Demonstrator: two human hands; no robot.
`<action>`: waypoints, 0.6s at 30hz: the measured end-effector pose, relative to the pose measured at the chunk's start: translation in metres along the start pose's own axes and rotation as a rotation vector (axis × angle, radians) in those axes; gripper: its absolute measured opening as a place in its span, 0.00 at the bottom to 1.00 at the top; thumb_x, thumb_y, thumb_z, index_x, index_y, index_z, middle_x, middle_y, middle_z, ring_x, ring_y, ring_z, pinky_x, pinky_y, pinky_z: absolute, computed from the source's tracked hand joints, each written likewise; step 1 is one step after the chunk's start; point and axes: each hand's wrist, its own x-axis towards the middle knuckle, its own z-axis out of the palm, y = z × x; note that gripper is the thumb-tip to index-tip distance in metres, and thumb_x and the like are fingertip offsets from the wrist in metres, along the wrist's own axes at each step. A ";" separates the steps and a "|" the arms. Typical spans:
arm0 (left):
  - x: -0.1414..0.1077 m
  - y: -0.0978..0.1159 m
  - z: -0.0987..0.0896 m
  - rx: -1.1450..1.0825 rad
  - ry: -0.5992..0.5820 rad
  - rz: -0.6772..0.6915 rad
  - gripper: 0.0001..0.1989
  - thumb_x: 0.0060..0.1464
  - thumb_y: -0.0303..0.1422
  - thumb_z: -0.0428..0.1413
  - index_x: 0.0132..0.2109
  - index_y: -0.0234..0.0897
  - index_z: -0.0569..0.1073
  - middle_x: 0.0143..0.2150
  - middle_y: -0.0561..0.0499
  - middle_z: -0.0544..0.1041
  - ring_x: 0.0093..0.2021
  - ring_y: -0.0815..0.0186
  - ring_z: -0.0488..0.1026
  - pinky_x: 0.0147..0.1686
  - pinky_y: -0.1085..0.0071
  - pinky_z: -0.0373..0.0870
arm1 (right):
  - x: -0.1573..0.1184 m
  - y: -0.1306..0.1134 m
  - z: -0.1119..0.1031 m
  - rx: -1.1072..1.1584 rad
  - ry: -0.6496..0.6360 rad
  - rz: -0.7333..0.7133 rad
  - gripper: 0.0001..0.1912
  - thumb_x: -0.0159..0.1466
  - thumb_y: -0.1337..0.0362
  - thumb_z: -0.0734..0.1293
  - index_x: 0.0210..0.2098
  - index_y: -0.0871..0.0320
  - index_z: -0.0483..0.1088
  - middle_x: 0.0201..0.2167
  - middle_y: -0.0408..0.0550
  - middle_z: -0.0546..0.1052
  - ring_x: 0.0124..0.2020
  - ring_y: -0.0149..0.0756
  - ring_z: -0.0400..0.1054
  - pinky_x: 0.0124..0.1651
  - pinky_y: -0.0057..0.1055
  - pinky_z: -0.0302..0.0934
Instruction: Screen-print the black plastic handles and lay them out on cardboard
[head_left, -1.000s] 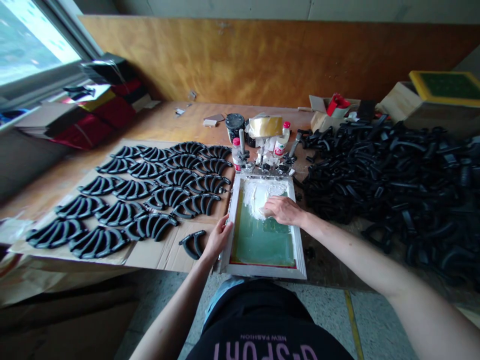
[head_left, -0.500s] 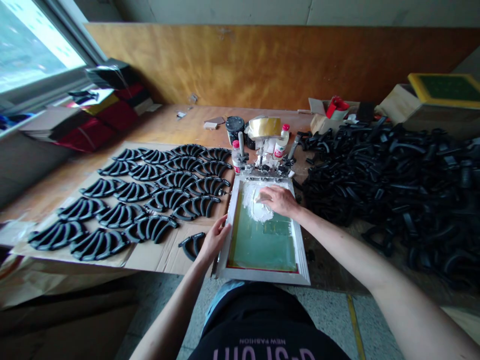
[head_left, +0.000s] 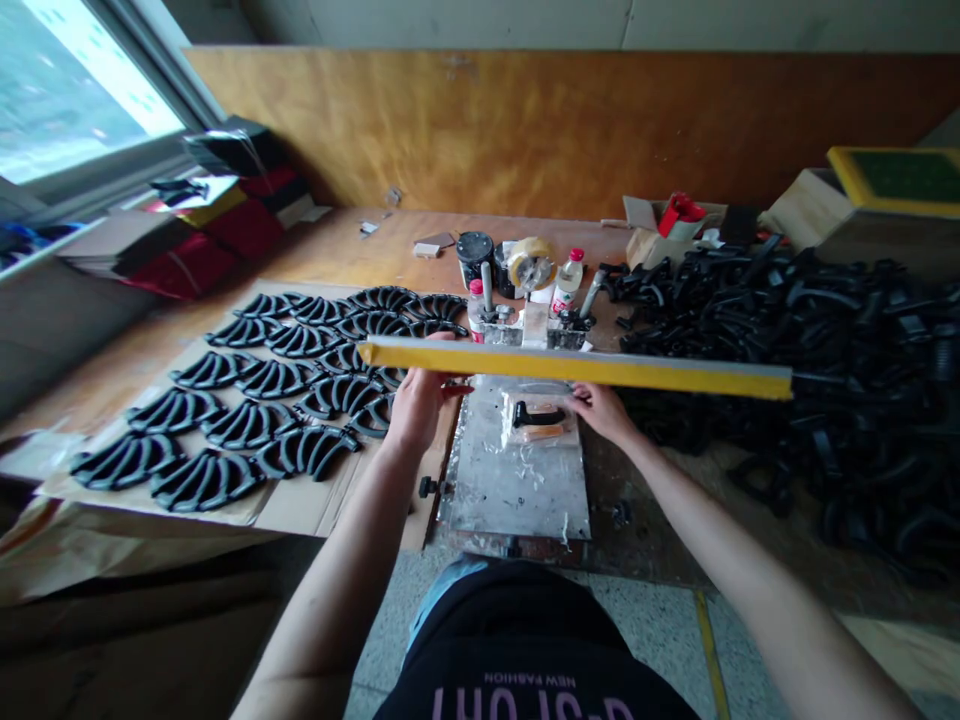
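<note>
A screen-printing frame [head_left: 577, 370] is tilted up, its yellow and grey edge facing me. My left hand [head_left: 420, 405] grips its underside toward the left end. Below it, on a metal base plate [head_left: 517, 490] smeared with white, a black curved handle [head_left: 541, 414] lies in a small holder with orange-tan pieces. My right hand [head_left: 602, 410] is just right of that handle, under the frame's edge, fingers stretched toward it and slightly apart. Nothing shows in them. The screen's mesh and the white ink are hidden from this angle.
Rows of black curved handles [head_left: 199, 485] lie fanned on cardboard at left. A big heap of black parts [head_left: 810, 330] covers the right. Behind the plate stand hinge clamps [head_left: 502, 316], a red-capped bottle [head_left: 568, 282], a black tub [head_left: 475, 258] and a tape roll [head_left: 531, 262].
The frame, formerly flat, has swung up, uncovering the plate and the black handle. My left hand rose with it. My right hand left the white ink on the screen and moved under the frame.
</note>
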 end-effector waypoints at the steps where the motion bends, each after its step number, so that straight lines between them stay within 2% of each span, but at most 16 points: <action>1: 0.003 -0.002 0.004 -0.045 0.014 -0.017 0.27 0.55 0.53 0.50 0.51 0.38 0.69 0.37 0.48 0.78 0.36 0.65 0.76 0.33 0.70 0.74 | -0.006 -0.011 0.004 0.086 -0.056 -0.013 0.06 0.60 0.71 0.67 0.36 0.65 0.75 0.28 0.44 0.79 0.29 0.29 0.70 0.34 0.25 0.67; 3: -0.002 -0.014 0.011 -0.114 0.069 -0.077 0.28 0.55 0.55 0.49 0.52 0.37 0.68 0.36 0.48 0.78 0.34 0.66 0.76 0.31 0.71 0.73 | -0.012 -0.032 0.007 0.261 -0.196 -0.020 0.13 0.57 0.69 0.72 0.43 0.58 0.74 0.37 0.48 0.79 0.40 0.36 0.71 0.45 0.33 0.67; 4: -0.010 -0.024 0.015 -0.129 0.080 -0.142 0.29 0.55 0.55 0.50 0.52 0.37 0.68 0.36 0.48 0.78 0.33 0.67 0.76 0.30 0.73 0.72 | -0.013 -0.042 0.005 0.330 -0.251 -0.004 0.13 0.58 0.68 0.72 0.43 0.57 0.74 0.39 0.49 0.78 0.44 0.39 0.70 0.48 0.36 0.65; 6: -0.034 -0.052 0.021 -0.134 0.014 -0.370 0.29 0.54 0.54 0.52 0.52 0.36 0.68 0.37 0.46 0.79 0.31 0.67 0.76 0.27 0.73 0.71 | -0.016 -0.063 -0.006 0.392 -0.272 0.046 0.07 0.61 0.65 0.70 0.40 0.56 0.74 0.39 0.50 0.76 0.45 0.41 0.68 0.50 0.38 0.62; 7: -0.048 -0.067 0.025 -0.126 -0.062 -0.523 0.29 0.54 0.54 0.54 0.52 0.35 0.68 0.39 0.43 0.80 0.32 0.65 0.77 0.27 0.72 0.72 | -0.019 -0.075 -0.013 0.399 -0.249 0.048 0.05 0.63 0.64 0.69 0.39 0.57 0.74 0.38 0.51 0.75 0.44 0.41 0.67 0.50 0.37 0.62; 9: -0.076 -0.093 0.027 -0.143 -0.133 -0.711 0.26 0.55 0.52 0.54 0.50 0.35 0.70 0.42 0.41 0.80 0.37 0.61 0.79 0.29 0.69 0.74 | -0.027 -0.102 -0.025 0.408 -0.200 -0.051 0.06 0.65 0.63 0.66 0.39 0.56 0.74 0.37 0.50 0.74 0.43 0.40 0.66 0.48 0.35 0.61; 11: -0.095 -0.111 0.019 -0.156 -0.078 -0.766 0.21 0.56 0.50 0.54 0.43 0.35 0.72 0.39 0.43 0.80 0.38 0.59 0.79 0.29 0.70 0.74 | -0.035 -0.120 -0.032 0.437 -0.202 -0.265 0.08 0.67 0.63 0.63 0.42 0.54 0.74 0.38 0.49 0.75 0.43 0.39 0.65 0.49 0.35 0.59; 12: -0.100 -0.116 0.008 -0.144 -0.031 -0.758 0.19 0.56 0.48 0.54 0.40 0.35 0.72 0.37 0.44 0.80 0.37 0.60 0.79 0.28 0.71 0.73 | -0.039 -0.120 -0.033 0.455 -0.210 -0.346 0.10 0.68 0.65 0.62 0.44 0.52 0.74 0.39 0.48 0.75 0.44 0.38 0.65 0.50 0.35 0.59; 13: -0.104 -0.120 -0.008 -0.109 0.024 -0.742 0.18 0.57 0.47 0.53 0.38 0.35 0.71 0.35 0.44 0.80 0.35 0.61 0.79 0.26 0.71 0.72 | -0.043 -0.112 -0.032 0.465 -0.217 -0.374 0.12 0.68 0.67 0.61 0.45 0.51 0.74 0.39 0.47 0.76 0.44 0.38 0.66 0.51 0.35 0.58; 14: -0.106 -0.122 -0.029 -0.055 0.073 -0.724 0.17 0.57 0.47 0.53 0.38 0.35 0.71 0.34 0.44 0.80 0.32 0.62 0.79 0.26 0.72 0.72 | -0.047 -0.095 -0.030 0.457 -0.219 -0.336 0.14 0.67 0.70 0.60 0.45 0.51 0.74 0.40 0.46 0.76 0.45 0.37 0.66 0.51 0.35 0.58; 16: -0.111 -0.127 -0.081 0.123 0.251 -0.688 0.18 0.58 0.47 0.50 0.37 0.35 0.71 0.32 0.44 0.80 0.28 0.63 0.77 0.25 0.71 0.71 | -0.056 -0.041 -0.026 0.370 -0.221 -0.107 0.17 0.63 0.76 0.60 0.42 0.53 0.76 0.40 0.47 0.77 0.45 0.39 0.66 0.49 0.35 0.59; 18: -0.119 -0.134 -0.136 0.345 0.433 -0.709 0.18 0.58 0.45 0.46 0.36 0.36 0.70 0.28 0.47 0.78 0.25 0.62 0.75 0.23 0.69 0.70 | -0.070 0.027 -0.023 0.211 -0.261 0.143 0.19 0.60 0.79 0.59 0.41 0.55 0.76 0.41 0.51 0.77 0.46 0.41 0.65 0.49 0.37 0.60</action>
